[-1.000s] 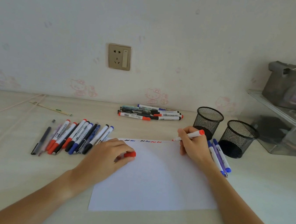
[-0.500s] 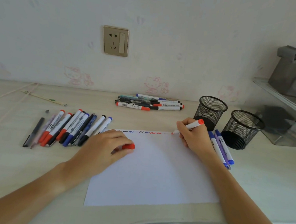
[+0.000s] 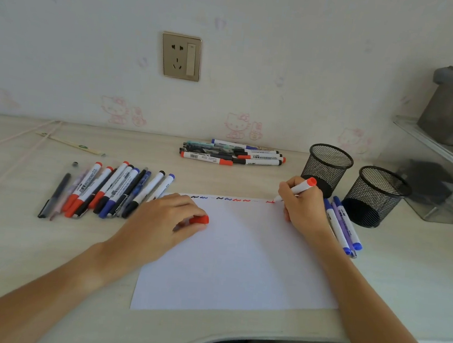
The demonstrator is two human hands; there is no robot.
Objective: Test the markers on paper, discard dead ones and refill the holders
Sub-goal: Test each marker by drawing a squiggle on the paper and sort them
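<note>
Step now: testing. Right hand pinches the red marker, tip on the top edge of the paper. Left hand curls round the red cap, resting on the paper. Next: recap, then sort. Count: 2 mesh holders, both empty; approx. 12 pens in the left row, hard to separate.

2 bare forearms, no sleeves in view, hands ungloved, no rings or watch

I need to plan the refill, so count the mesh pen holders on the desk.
2. One mesh pen holder stands just behind the right hand; the other mesh pen holder stands to its right, nearer the clear plastic shelf. None seems hidden.
</note>
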